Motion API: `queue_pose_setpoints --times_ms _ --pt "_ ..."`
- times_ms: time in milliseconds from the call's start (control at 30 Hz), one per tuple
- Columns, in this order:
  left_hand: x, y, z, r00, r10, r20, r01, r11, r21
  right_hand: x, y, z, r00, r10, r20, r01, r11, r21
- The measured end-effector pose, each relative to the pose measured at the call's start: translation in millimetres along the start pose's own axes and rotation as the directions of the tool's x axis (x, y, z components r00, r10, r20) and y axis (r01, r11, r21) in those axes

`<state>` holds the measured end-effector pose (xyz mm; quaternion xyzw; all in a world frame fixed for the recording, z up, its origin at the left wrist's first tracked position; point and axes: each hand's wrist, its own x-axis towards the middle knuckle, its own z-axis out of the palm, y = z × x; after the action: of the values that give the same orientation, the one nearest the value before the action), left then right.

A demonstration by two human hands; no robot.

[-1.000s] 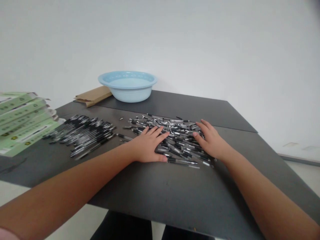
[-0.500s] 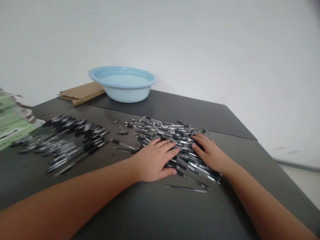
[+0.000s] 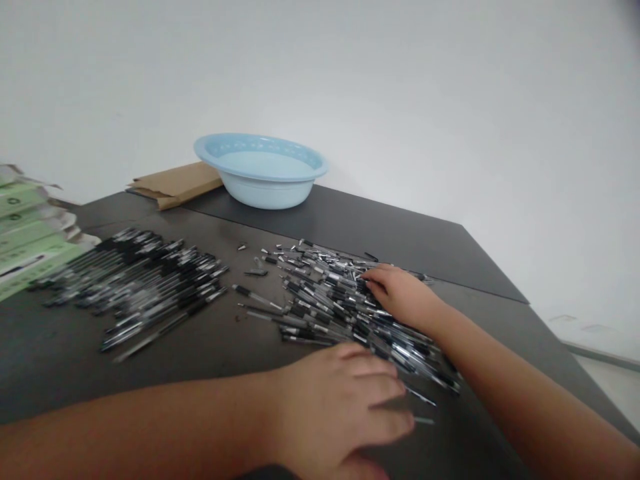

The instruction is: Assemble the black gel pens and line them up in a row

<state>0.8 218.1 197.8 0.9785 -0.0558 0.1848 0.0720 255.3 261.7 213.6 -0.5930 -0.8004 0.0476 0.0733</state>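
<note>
A loose heap of black and clear pens and pen parts (image 3: 325, 310) lies across the middle of the dark table. Low in the view, my left hand (image 3: 345, 407) hovers over the heap's near edge, palm down, fingers a little apart and nothing seen in them. It covers most of a single thin pen piece (image 3: 425, 421) lying at the front. My right hand (image 3: 405, 297) reaches into the heap's far right side. Its fingers are curled in towards the thumb among small parts; what they grip, if anything, is too small to make out.
To the left, many pens lie side by side in a layer (image 3: 160, 273), beside stacked green cartons (image 3: 35, 243). Behind stand a light blue basin (image 3: 265, 190) and a brown paper bag (image 3: 180, 183). Small loose parts (image 3: 256, 272) lie between the pens. A white wall closes the back.
My left hand has lifted off the pens and come back towards me. My right hand has shifted slightly left, its spread fingers now curled. The view has turned slightly left.
</note>
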Motion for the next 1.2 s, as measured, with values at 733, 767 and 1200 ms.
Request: queue_pose_setpoints --times_ms 733,767,1200 --pt "2 16 11.2 0.994 -0.082 0.071 0.085 0.995 -0.044 20 10 -7 0.985 0.065 0.160 -0.041 0.988 -0.148" --pt "2 16 11.2 0.994 -0.084 0.068 0.087 0.995 -0.042 20 11 -7 0.984 0.068 0.163 -0.043 0.988 -0.151" --pt "0 18 12.1 0.996 -0.082 0.044 0.082 0.997 -0.012 15 13 -16 0.979 0.053 0.199 -0.008 0.975 -0.222"
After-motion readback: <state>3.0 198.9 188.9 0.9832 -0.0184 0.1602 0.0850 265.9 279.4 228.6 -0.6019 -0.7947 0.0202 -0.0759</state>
